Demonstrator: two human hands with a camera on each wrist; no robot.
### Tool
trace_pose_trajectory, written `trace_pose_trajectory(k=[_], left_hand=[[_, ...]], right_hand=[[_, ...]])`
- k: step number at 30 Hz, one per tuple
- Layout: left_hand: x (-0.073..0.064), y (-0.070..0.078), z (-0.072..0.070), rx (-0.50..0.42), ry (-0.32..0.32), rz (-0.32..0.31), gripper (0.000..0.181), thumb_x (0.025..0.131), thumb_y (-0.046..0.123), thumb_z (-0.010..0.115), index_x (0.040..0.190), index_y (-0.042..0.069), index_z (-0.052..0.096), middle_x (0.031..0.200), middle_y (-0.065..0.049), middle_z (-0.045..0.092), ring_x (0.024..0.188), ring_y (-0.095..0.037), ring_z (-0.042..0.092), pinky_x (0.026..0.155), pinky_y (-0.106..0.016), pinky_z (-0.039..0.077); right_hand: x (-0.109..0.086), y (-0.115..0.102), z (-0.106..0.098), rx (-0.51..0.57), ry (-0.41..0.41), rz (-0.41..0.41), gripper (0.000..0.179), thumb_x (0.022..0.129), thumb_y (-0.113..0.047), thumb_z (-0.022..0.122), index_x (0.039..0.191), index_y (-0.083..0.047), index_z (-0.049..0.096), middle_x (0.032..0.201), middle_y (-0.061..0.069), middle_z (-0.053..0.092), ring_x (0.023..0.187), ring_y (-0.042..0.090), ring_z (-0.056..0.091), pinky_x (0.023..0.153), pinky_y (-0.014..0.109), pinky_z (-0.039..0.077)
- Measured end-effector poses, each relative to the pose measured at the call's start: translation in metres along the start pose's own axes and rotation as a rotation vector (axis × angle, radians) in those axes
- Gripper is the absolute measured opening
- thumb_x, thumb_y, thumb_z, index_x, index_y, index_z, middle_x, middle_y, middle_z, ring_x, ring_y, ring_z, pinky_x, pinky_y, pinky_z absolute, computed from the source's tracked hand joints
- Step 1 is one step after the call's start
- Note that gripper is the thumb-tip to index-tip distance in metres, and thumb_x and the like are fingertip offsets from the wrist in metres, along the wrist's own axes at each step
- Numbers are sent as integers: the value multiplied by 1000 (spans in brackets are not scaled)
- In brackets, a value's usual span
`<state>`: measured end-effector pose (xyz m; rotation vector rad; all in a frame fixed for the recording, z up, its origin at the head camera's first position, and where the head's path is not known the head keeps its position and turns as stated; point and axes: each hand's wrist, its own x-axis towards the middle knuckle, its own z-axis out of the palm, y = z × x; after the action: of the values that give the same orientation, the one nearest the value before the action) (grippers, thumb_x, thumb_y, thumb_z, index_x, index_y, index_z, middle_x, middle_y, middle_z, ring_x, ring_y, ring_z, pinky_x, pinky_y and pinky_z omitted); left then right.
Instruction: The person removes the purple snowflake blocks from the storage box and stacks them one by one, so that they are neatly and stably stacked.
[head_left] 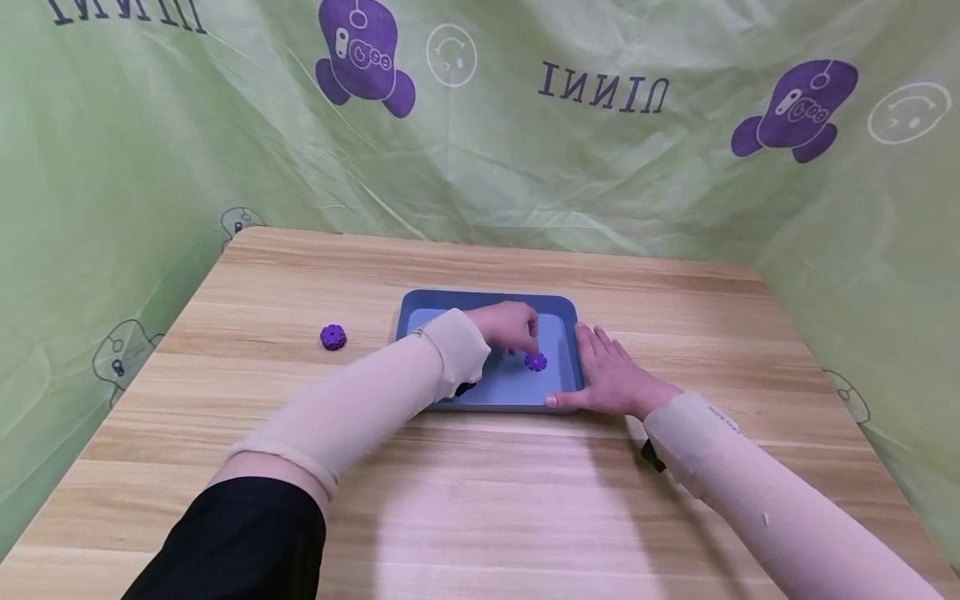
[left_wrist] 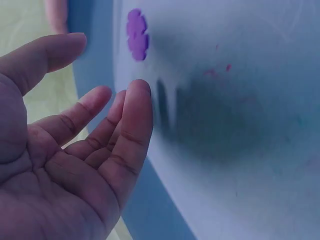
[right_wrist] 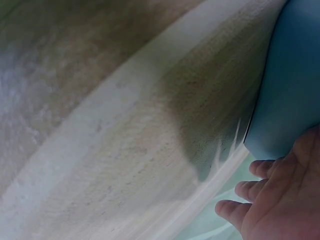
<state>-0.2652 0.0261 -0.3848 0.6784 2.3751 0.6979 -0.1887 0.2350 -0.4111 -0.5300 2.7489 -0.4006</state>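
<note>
A blue tray (head_left: 487,407) lies on the table, with a purple flower-shaped disc (head_left: 536,362) on its floor toward the right side. Above the disc hovers my left hand (head_left: 506,325). In the left wrist view its fingers are loosely bent, with a gap between thumb and fingertips, and the notched purple disc (left_wrist: 138,35) stays apart from them. My right hand (head_left: 617,379) rests against the tray's right end, fingers extended along the outer wall and thumb at the near rim. The right wrist view shows the spread fingers beside the tray's blue wall (right_wrist: 295,75).
Left of the tray, a purple notched piece (head_left: 333,337), thicker than the disc, sits on the wooden table (head_left: 480,500). Green printed cloth (head_left: 495,167) hangs behind the table and along both sides.
</note>
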Motion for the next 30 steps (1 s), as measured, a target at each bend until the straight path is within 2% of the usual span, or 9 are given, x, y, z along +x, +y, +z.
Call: trace_pose_trajectory(k=[6,15,24,30], left_hand=[[7,7,9,112,-23,21,25,91,22,78,99,6,61,84,-4,61,67,-16,56,60,-26,46],[8,17,18,224,-7,42,20,91,13,76,94,7,58,79,-2,58,67,-15,52,59,-26,43],[11,19,22,269,-21,75,24,92,4,72,77,10,53,68,-1,52,64,-16,51,57,-25,41],[12,17,23,291,-15,89,25,91,2,72,80,11,50,70,0,50,66,-17,50,58,-25,41]], right_hand=[[-1,0,1,-7,24,-20,129,85,-66,73,155,18,4,163,38,10,149,57,9,119,67,11],[0,0,1,-17,20,-16,127,86,-65,73,155,18,5,163,38,11,149,57,9,119,67,12],[-1,-1,0,-13,18,-13,127,87,-64,73,155,18,5,163,38,10,149,57,9,120,66,11],[-1,0,1,-9,27,-23,127,86,-65,73,155,18,5,162,38,12,149,57,10,119,67,12]])
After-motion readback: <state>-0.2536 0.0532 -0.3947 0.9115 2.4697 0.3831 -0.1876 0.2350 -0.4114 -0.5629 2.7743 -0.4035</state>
